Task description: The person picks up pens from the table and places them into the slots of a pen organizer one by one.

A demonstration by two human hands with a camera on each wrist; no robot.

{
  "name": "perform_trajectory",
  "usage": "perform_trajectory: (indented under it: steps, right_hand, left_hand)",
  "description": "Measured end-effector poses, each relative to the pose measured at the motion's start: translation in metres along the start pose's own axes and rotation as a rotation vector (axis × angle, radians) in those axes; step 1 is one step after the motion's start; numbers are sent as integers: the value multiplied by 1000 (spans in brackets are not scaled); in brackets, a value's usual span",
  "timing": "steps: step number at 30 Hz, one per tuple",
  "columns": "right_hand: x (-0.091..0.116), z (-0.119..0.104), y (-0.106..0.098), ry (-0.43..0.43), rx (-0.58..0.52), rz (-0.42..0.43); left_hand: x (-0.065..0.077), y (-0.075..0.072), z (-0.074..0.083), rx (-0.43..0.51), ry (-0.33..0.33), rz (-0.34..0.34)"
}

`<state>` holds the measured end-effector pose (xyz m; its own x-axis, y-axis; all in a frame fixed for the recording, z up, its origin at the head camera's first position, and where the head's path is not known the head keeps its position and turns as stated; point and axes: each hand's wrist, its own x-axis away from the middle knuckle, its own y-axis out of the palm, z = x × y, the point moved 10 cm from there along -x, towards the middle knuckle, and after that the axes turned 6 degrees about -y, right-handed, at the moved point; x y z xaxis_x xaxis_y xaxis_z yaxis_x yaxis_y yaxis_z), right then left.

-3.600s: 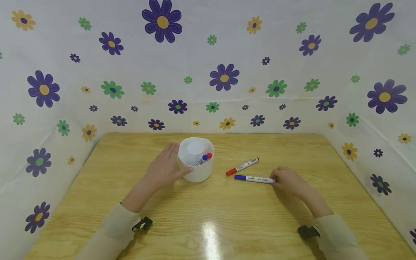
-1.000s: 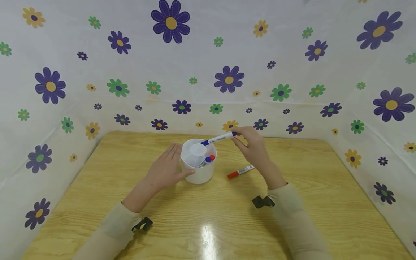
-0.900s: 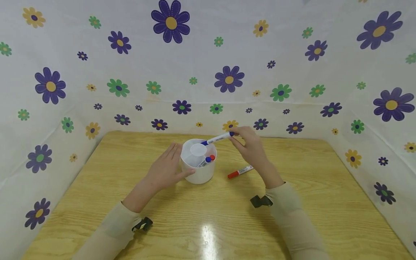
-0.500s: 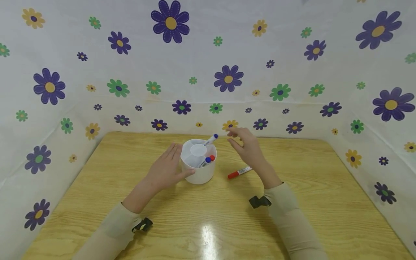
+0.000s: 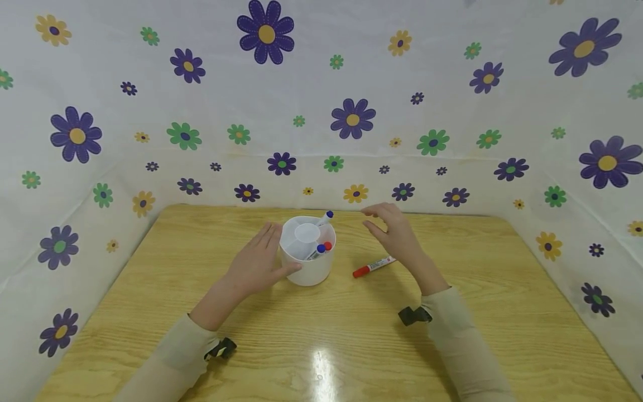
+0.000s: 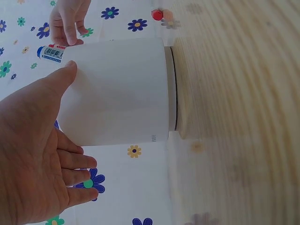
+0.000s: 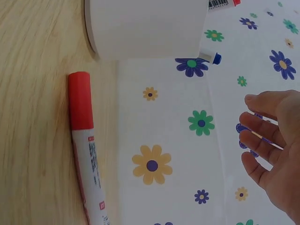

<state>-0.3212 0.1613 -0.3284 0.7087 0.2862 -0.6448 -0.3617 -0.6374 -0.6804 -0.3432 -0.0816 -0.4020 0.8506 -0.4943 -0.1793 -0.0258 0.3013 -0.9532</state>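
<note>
A white round divided pen holder stands on the table, with my left hand at its left side. That thumb lies across the front and the straight fingers rest along the far side, as the left wrist view of the hand also shows. One blue marker leans in the back right compartment; a second blue marker and a red one stand at the front right. Right of the holder, my right hand hovers with loosely bent fingers and nothing in them. Below it lies a red marker.
The wooden table reaches back to a white flowered cloth that also hangs at both sides. A dark strap piece sits at the right sleeve's cuff, another at the left.
The right hand picked the blue marker off the table, carried it to the holder's back right compartment, let it go and drew back slightly right. The left hand has stayed at the holder.
</note>
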Motion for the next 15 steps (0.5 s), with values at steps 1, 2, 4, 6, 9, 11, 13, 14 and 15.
perform_trajectory:
  steps: [1, 2, 4, 6, 9, 11, 13, 14, 15]
  right_hand:
    - [2, 3, -1, 7, 6, -8]
    - [5, 5, -1, 12, 12, -16]
    - [10, 11, -2, 27, 19, -34]
    - [15, 17, -3, 41, 31, -57]
    - [23, 27, -2, 77, 61, -115]
    - [29, 34, 0, 101, 94, -172]
    - [35, 41, 3, 132, 120, -239]
    - [39, 45, 5, 149, 131, -276]
    - [43, 49, 7, 165, 142, -316]
  left_hand:
    - [1, 0, 0, -1, -1, -3]
    - [1, 0, 1, -3, -3, -6]
    - [2, 0, 2, -6, -5, -12]
    - [3, 0, 2, -9, -8, -17]
    - [5, 0, 3, -9, -13, -16]
    - [6, -1, 4, -5, -15, -14]
    - [7, -2, 5, -1, -16, -12]
    - [7, -3, 6, 0, -15, -11]
    - [8, -3, 6, 2, -14, -10]
